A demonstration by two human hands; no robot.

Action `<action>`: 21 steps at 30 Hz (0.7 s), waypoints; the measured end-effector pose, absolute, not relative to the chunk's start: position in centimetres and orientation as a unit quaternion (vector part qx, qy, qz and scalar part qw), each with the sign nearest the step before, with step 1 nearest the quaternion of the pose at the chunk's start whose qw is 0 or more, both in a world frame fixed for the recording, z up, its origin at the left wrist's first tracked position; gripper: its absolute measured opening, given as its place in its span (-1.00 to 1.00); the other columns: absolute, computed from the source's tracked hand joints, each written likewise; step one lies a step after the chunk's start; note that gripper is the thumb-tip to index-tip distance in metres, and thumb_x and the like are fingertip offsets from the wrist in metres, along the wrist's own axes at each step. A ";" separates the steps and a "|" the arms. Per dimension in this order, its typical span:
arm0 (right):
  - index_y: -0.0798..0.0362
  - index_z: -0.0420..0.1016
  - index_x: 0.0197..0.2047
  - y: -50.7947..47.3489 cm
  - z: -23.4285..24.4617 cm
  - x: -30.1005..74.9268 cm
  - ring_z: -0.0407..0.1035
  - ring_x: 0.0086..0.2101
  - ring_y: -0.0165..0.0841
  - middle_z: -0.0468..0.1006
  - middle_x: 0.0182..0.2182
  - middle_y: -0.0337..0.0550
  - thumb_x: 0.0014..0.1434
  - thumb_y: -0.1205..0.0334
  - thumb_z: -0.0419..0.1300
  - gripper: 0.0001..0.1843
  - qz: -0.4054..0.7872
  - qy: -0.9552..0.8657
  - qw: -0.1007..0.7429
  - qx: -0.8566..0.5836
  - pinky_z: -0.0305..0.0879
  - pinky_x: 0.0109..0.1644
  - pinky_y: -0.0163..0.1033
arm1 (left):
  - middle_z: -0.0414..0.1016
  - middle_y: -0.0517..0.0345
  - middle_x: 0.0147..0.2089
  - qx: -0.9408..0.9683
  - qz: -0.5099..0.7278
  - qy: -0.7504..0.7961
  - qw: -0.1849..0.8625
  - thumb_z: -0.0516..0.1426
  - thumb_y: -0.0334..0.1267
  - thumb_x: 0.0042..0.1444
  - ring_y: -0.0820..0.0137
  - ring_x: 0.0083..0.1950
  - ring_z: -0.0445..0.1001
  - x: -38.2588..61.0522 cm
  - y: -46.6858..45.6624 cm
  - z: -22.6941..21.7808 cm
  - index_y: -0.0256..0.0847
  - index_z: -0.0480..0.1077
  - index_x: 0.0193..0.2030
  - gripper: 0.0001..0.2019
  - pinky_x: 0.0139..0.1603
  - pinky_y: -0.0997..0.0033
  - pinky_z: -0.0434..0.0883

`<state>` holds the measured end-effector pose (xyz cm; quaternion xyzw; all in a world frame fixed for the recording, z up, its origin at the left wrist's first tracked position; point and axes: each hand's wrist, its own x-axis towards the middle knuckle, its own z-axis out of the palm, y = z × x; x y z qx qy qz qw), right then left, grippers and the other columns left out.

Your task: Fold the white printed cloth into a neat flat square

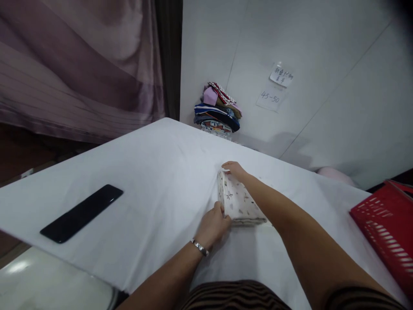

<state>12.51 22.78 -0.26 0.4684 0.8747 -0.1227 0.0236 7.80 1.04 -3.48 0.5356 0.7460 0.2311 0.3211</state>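
A small folded white cloth [239,202] with a faint print lies on the white table [155,172]. My left hand [213,224], with a bracelet on its wrist, grips the cloth's near left edge with curled fingers. My right hand [235,169] reaches over the cloth and presses on its far corner, fingers bent down on the fabric. Both forearms come in from the bottom of the view.
A black phone [82,213] lies flat on the table at the left. A stack of folded colourful clothes [217,110] sits at the table's far edge against the wall. A red plastic basket [387,232] stands at the right. Paper notes [277,86] hang on the wall.
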 end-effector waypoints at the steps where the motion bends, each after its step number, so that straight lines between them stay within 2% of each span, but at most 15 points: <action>1: 0.01 0.31 0.11 22.4 -0.3 13.4 0.39 -0.13 -0.33 0.46 -0.05 -0.12 0.32 0.22 -0.16 -0.62 -0.129 0.874 0.009 0.469 0.33 -0.09 -0.25 | 0.46 0.12 -0.28 0.537 0.233 0.744 0.321 0.02 -0.22 0.07 0.31 -0.29 0.40 7.8 1.0 -3.6 -0.16 0.18 -0.17 -0.81 -0.38 0.41 0.13; 3: 0.04 0.25 0.17 21.1 -0.7 14.7 0.36 -0.08 -0.31 0.46 -0.02 -0.10 0.30 0.26 -0.20 -0.57 -0.129 0.872 -0.019 0.472 0.28 -0.04 -0.26 | 0.45 0.13 -0.29 0.539 0.237 0.743 0.318 0.02 -0.21 0.06 0.32 -0.30 0.40 7.8 1.0 -3.8 -0.16 0.18 -0.17 -0.81 -0.39 0.41 0.12; 6: 0.08 0.23 0.17 18.8 -1.9 15.4 0.22 0.07 -0.27 0.37 0.08 -0.04 0.27 0.22 -0.12 -0.57 -0.106 0.898 -0.052 0.423 0.12 0.12 -0.20 | 0.44 0.15 -0.32 0.543 0.245 0.742 0.308 0.02 -0.20 0.05 0.33 -0.32 0.38 7.8 1.1 -3.9 -0.15 0.17 -0.20 -0.82 -0.40 0.41 0.10; 8: 0.12 0.19 0.19 17.6 -2.8 15.2 0.06 0.18 -0.22 0.25 0.18 0.03 0.27 0.15 -0.09 -0.54 -0.083 0.918 -0.053 0.385 -0.02 0.20 -0.14 | 0.43 0.16 -0.34 0.547 0.248 0.741 0.302 0.01 -0.21 0.05 0.34 -0.35 0.37 7.8 1.2 -3.9 -0.15 0.16 -0.23 -0.84 -0.41 0.41 0.10; 12: 0.21 -0.03 0.30 16.9 -4.3 14.4 -0.22 0.28 -0.17 -0.06 0.31 0.08 0.30 0.04 -0.17 -0.39 -0.064 0.916 -0.034 0.396 -0.27 0.28 -0.04 | 0.41 0.17 -0.38 0.542 0.249 0.744 0.300 0.00 -0.22 0.05 0.37 -0.38 0.35 7.7 1.4 -3.9 -0.15 0.15 -0.27 -0.88 -0.42 0.41 0.09; 16: 0.17 -0.07 0.33 17.1 -4.7 14.2 -0.25 0.29 -0.22 -0.10 0.32 0.02 0.30 0.03 -0.19 -0.38 -0.077 0.912 -0.047 0.399 -0.32 0.29 -0.06 | 0.39 0.20 -0.41 0.532 0.263 0.746 0.304 0.02 -0.22 0.04 0.39 -0.40 0.34 7.5 1.6 -4.2 -0.16 0.16 -0.30 -0.89 -0.42 0.43 0.11; 21: 0.16 -0.02 0.31 16.9 -3.0 14.7 -0.21 0.28 -0.17 -0.06 0.31 0.05 0.29 -0.01 -0.16 -0.38 -0.137 0.905 -0.061 0.397 -0.27 0.28 -0.02 | 0.37 0.21 -0.43 0.510 0.290 0.749 0.309 0.06 -0.22 0.00 0.40 -0.40 0.36 7.2 1.9 -4.6 -0.17 0.20 -0.33 -0.88 -0.40 0.43 0.16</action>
